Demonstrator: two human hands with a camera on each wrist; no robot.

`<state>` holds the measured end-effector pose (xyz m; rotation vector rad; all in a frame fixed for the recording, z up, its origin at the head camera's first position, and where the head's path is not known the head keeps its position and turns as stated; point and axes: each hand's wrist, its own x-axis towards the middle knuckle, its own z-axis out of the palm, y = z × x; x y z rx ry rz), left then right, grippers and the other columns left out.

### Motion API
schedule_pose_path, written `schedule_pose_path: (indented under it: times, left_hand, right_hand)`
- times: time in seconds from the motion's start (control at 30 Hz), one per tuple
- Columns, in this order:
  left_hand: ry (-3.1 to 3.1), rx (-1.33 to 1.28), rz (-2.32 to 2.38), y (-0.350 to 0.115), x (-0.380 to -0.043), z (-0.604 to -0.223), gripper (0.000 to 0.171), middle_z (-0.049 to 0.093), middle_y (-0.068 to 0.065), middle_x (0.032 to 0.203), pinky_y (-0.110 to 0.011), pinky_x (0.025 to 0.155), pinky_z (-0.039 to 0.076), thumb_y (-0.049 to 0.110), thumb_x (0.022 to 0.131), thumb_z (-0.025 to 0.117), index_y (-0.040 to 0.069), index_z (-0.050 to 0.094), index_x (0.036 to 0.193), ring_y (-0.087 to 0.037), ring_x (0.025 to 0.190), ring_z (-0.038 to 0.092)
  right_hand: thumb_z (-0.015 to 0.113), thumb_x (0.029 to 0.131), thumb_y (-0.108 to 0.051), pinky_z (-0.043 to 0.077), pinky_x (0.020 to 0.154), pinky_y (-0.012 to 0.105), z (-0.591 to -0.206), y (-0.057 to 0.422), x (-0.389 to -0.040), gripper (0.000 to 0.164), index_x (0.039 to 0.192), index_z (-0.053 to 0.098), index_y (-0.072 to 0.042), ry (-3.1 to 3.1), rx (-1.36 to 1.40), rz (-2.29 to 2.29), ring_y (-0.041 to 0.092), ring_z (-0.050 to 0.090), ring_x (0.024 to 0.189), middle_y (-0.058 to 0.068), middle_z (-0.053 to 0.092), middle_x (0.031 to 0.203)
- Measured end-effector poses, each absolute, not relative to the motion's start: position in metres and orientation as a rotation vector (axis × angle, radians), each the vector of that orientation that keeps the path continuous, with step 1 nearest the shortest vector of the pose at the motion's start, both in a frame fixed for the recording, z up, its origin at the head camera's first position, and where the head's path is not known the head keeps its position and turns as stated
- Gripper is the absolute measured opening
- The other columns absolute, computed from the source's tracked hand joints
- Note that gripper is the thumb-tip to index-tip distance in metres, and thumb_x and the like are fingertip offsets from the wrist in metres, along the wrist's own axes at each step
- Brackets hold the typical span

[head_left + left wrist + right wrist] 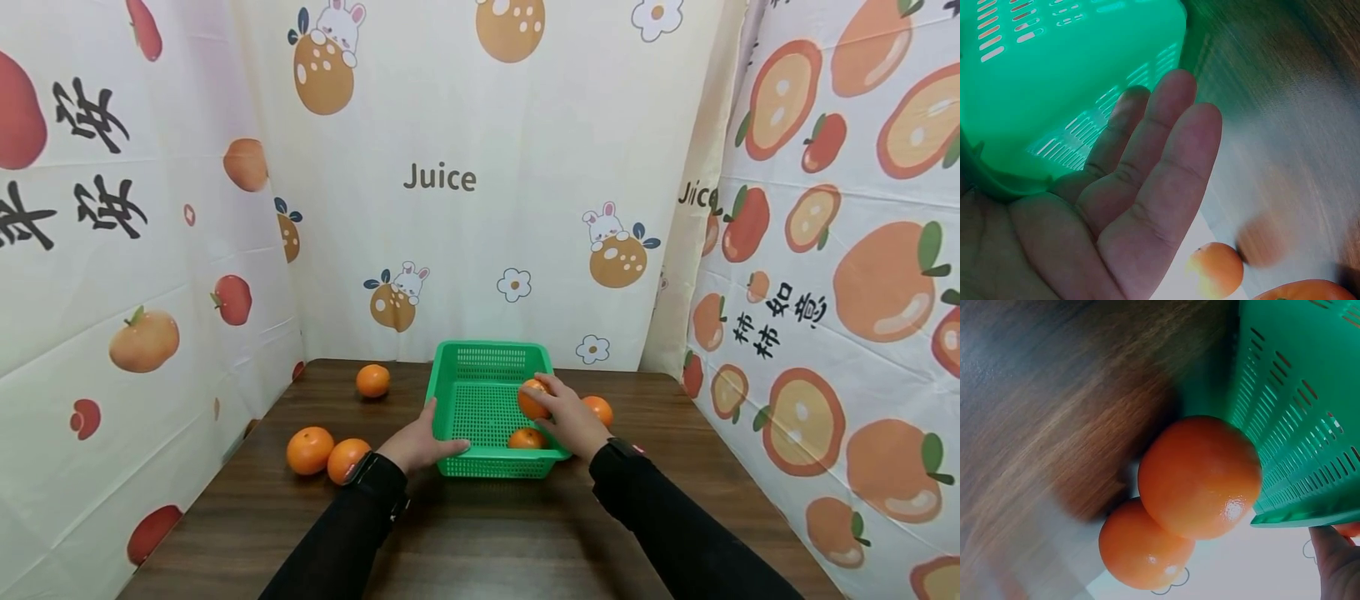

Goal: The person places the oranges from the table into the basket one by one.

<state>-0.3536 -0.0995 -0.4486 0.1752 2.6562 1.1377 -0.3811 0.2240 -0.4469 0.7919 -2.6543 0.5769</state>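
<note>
A green plastic basket (487,454) with slotted walls stands on the table between my hands. My left hand (417,442) rests at its front left corner, thumb along the front rim; in the left wrist view the fingers (1169,156) extend nearly straight beside the outer wall. My right hand (576,417) grips an orange (531,400) over the right side of the basket. Another orange (527,439) lies inside, at the front right. Outside the right wall, the right wrist view has two oranges, a nearer one (1200,478) and a farther one (1145,545).
Left of the basket, two oranges (310,451) (348,460) sit close together, the second beside my left wrist. A single orange (372,381) lies farther back. The dark wooden table (480,542) ends against printed curtains (480,250) at the back and sides.
</note>
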Motion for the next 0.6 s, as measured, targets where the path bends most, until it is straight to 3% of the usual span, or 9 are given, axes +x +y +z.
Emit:
schedule_pose_path:
  times: [0.6]
  left_hand:
    - [2.662, 0.178, 1.123, -0.0996, -0.3529, -0.4474, 0.124, 0.032, -0.027, 0.171, -0.064, 0.118, 0.041, 0.07, 0.087, 0.077, 0.017, 0.004, 0.173, -0.044, 0.149, 0.046]
  right_hand:
    - [0.08, 0.094, -0.003, 0.051, 0.113, 0.057, -0.4403, 0.2206, -0.3822, 0.063, 0.15, 0.062, -0.027, -2.772, 0.837, 0.524, 0.042, 0.049, 0.145, 0.014, 0.038, 0.17]
